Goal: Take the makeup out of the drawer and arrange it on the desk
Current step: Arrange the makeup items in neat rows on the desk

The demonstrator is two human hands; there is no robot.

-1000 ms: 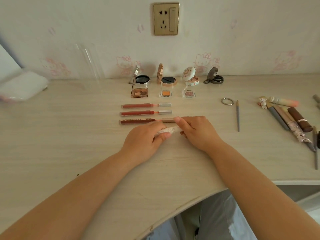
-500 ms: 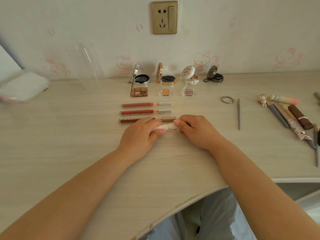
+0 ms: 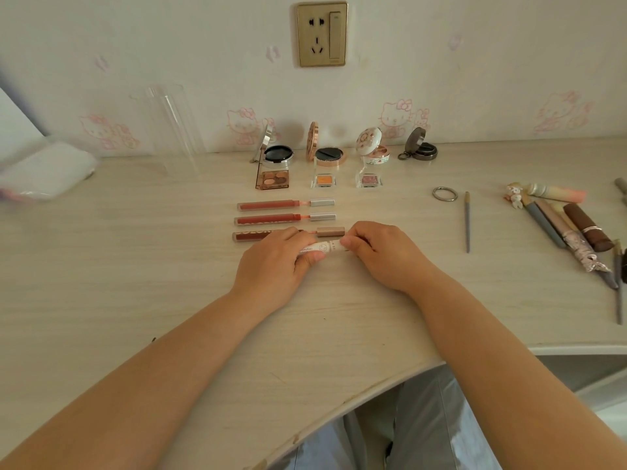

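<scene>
Lying between both hands, the white tube [image 3: 320,248] rests on the desk [image 3: 135,266]. The left hand [image 3: 274,262] and right hand [image 3: 383,254] each pinch one end.

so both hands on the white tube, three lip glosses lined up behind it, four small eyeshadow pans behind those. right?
Not quite: the head view shows three pans, not four. The rest holds: left hand and right hand hold the white tube, with three lip glosses behind it.
</scene>
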